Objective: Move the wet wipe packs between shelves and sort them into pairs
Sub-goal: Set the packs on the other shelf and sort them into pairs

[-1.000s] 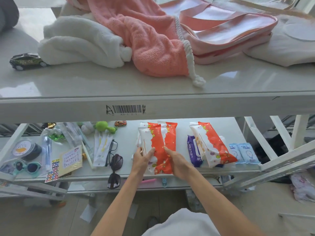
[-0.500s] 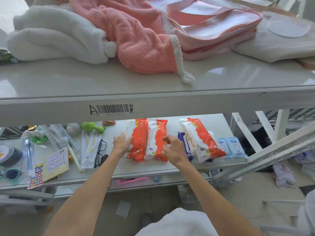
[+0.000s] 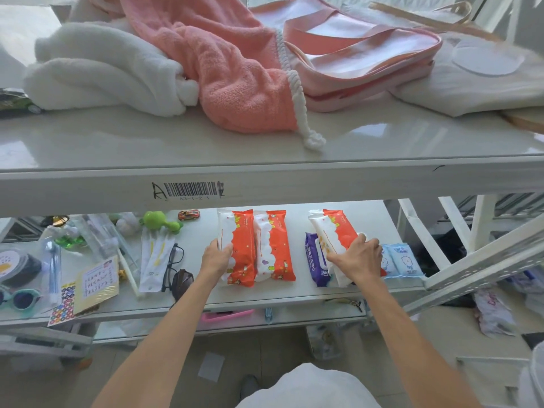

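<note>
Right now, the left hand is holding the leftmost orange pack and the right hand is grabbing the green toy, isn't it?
Not quite. The head view shows the right hand gripping the right orange pack, which lies over the purple pack, not the green toy. The left hand does hold the leftmost orange pack.

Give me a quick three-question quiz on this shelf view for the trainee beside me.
1. True or false: the left hand and the right hand are both on the upper shelf.
2. What lies under the rightmost orange pack, which the right hand grips? A) a purple pack B) sunglasses C) a toy car
3. How many orange-and-white packs lie on the lower shelf?
Key: 1 false, both hands reach into the lower shelf, and the left hand grips the leftmost orange pack. 2 A. 3 three.
</note>
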The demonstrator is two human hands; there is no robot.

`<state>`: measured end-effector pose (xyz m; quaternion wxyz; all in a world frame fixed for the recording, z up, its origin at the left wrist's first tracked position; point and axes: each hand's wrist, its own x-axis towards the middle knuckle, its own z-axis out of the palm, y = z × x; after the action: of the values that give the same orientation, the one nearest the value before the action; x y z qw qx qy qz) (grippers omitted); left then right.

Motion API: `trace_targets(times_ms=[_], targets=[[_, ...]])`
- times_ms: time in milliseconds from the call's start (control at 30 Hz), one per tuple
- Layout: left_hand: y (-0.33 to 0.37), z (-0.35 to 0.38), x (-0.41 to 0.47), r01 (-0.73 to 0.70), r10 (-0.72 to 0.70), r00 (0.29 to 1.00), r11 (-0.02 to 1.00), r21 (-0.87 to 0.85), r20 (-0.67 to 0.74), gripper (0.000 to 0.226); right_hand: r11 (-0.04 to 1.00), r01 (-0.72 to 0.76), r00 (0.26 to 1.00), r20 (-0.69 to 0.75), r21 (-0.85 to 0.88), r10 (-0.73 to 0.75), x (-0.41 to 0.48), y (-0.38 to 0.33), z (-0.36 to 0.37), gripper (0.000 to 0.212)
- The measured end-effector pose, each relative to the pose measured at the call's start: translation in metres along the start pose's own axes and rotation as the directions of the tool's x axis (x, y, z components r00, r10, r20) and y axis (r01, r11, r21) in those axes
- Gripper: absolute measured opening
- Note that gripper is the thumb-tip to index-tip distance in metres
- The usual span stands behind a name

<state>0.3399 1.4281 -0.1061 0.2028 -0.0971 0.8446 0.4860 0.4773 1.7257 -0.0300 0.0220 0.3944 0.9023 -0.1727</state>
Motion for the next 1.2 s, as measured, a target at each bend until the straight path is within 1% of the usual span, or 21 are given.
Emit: trace_targets(times_ms=[100, 233, 333, 433, 467, 533, 600, 667, 733, 867, 967, 1000, 1167, 1200], targets=[[0.001, -0.002, 0.003, 0.023, -0.022, 1.0, 0.999, -0.042, 0.022, 0.033, 0.999, 0.017, 0.998, -0.058, 0.047, -0.015, -0.001, -0.001, -0.003, 0.094], [0.0, -0.001, 0.005, 0.06, -0.059, 0.998, 0.995, -0.079, 0.013, 0.034, 0.978, 0.104, 0.986, -0.15, 0.18, -0.077, -0.014, -0.015, 0.002, 0.091], [0.003, 0.004, -0.001, 0.06, -0.063, 0.998, 0.996, -0.071, -0.029, 0.034, 0.943, 0.176, 0.98, -0.14, 0.282, -0.141, -0.025, -0.047, 0.018, 0.094], [0.006, 0.005, -0.002, 0.063, -0.066, 0.996, 0.997, -0.051, -0.064, 0.037, 0.904, 0.177, 0.984, -0.092, 0.388, -0.153, -0.033, -0.086, 0.045, 0.088], [0.006, 0.005, -0.001, 0.061, -0.064, 0.996, 0.997, -0.043, -0.063, 0.038, 0.906, 0.18, 0.984, -0.077, 0.384, -0.162, -0.035, -0.098, 0.053, 0.087], [0.005, 0.005, 0.003, 0.071, -0.073, 0.995, 0.997, -0.031, -0.062, 0.039, 0.933, 0.198, 0.979, -0.016, 0.299, -0.203, -0.04, -0.116, 0.071, 0.089], [0.004, 0.006, 0.005, 0.09, -0.092, 0.993, 0.995, -0.032, -0.075, 0.04, 0.962, 0.2, 0.966, 0.124, 0.186, -0.225, -0.047, -0.125, 0.087, 0.092], [0.002, 0.008, 0.007, 0.1, -0.102, 0.991, 0.995, -0.027, -0.083, 0.045, 0.959, 0.262, 0.93, 0.236, 0.106, -0.28, -0.05, -0.125, 0.1, 0.087], [0.001, 0.011, 0.008, 0.097, -0.096, 0.993, 0.995, 0.007, -0.075, 0.056, 0.944, 0.32, 0.899, 0.289, 0.083, -0.33, -0.049, -0.121, 0.109, 0.079], [0.0, 0.013, 0.006, 0.071, -0.068, 0.997, 0.995, 0.075, -0.041, 0.07, 0.933, 0.357, 0.874, 0.339, 0.039, -0.349, -0.045, -0.121, 0.121, 0.084], [-0.002, 0.011, 0.008, 0.064, -0.063, 0.998, 0.992, 0.111, -0.01, 0.075, 0.905, 0.415, 0.877, 0.305, -0.092, -0.371, -0.045, -0.124, 0.128, 0.09], [-0.002, 0.009, 0.008, 0.066, -0.067, 0.998, 0.99, 0.124, -0.001, 0.076, 0.897, 0.429, 0.874, 0.3, -0.107, -0.382, -0.043, -0.126, 0.129, 0.091], [-0.005, 0.009, 0.012, 0.07, -0.073, 0.997, 0.987, 0.142, 0.011, 0.078, 0.907, 0.422, 0.839, 0.388, -0.019, -0.382, -0.028, -0.132, 0.117, 0.095], [-0.001, 0.01, 0.009, 0.079, -0.082, 0.997, 0.981, 0.177, 0.01, 0.08, 0.911, 0.413, 0.835, 0.398, 0.0, -0.379, -0.027, -0.133, 0.114, 0.094]])
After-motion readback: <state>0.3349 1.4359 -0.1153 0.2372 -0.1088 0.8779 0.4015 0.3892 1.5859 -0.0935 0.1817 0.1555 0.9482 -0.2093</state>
